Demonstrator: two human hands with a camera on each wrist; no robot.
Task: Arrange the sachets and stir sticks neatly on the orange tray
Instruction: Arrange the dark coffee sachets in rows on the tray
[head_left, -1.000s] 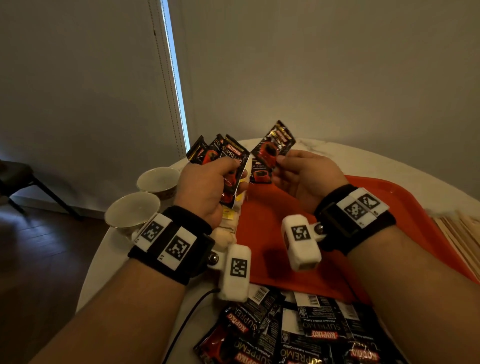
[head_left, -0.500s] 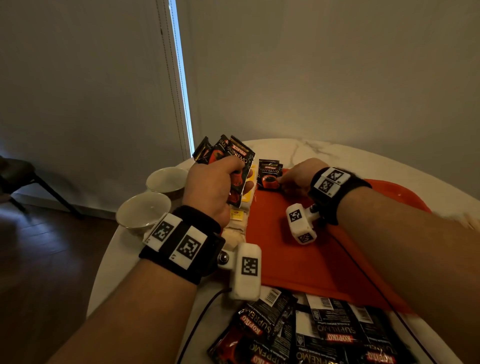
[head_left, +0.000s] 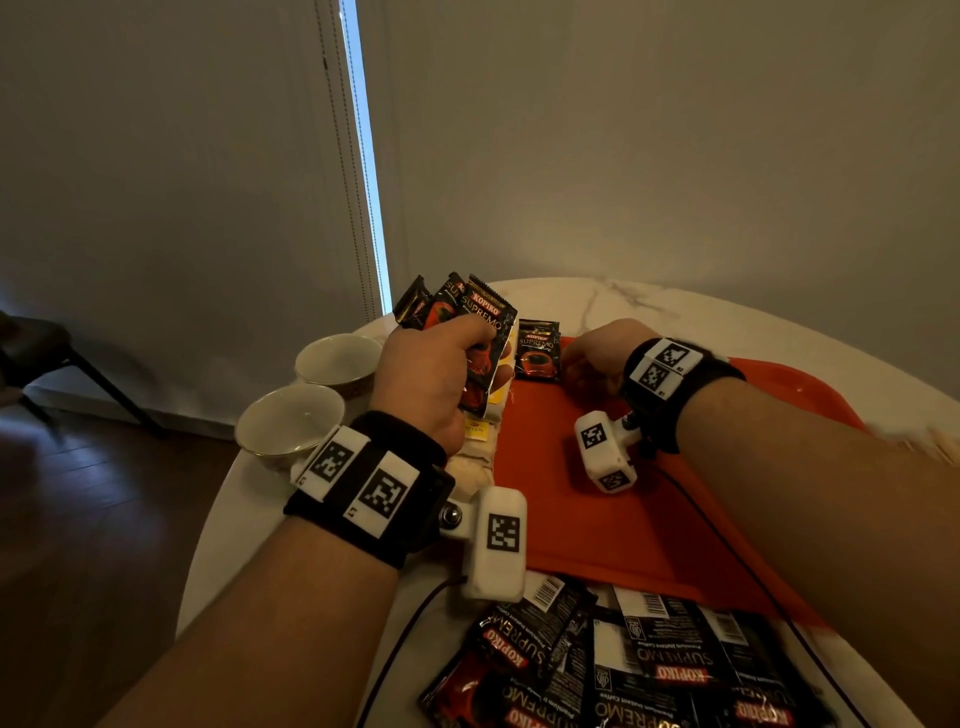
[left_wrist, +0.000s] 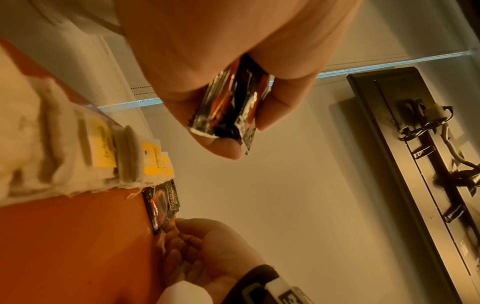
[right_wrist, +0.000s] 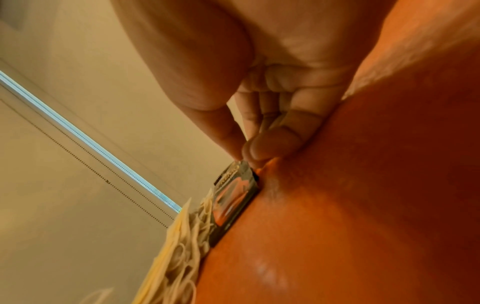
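My left hand (head_left: 488, 358) grips a fan of several black-and-red coffee sachets (head_left: 485, 312) in the air over the left edge of the orange tray (head_left: 597, 519). The left wrist view shows their lower ends (left_wrist: 228, 107) sticking out between thumb and fingers. At the tray's far left corner lies a small stack of the same sachets (head_left: 537, 353). My right hand (head_left: 584, 361) is down on the tray beside it. In the right wrist view its thumb and forefinger (right_wrist: 259, 148) pinch the stack's corner (right_wrist: 233, 193).
Tea bags with yellow tags (head_left: 480, 431) lie in a row along the tray's left edge. Several loose sachets (head_left: 623, 665) are heaped at the table's front. Two white cups (head_left: 291, 421) stand to the left. A beige blur (head_left: 940, 441), perhaps stir sticks, shows at the right.
My right hand carried a sachet from the air down to the tray's far left corner and stays at the stack. The left hand keeps its fan of sachets.
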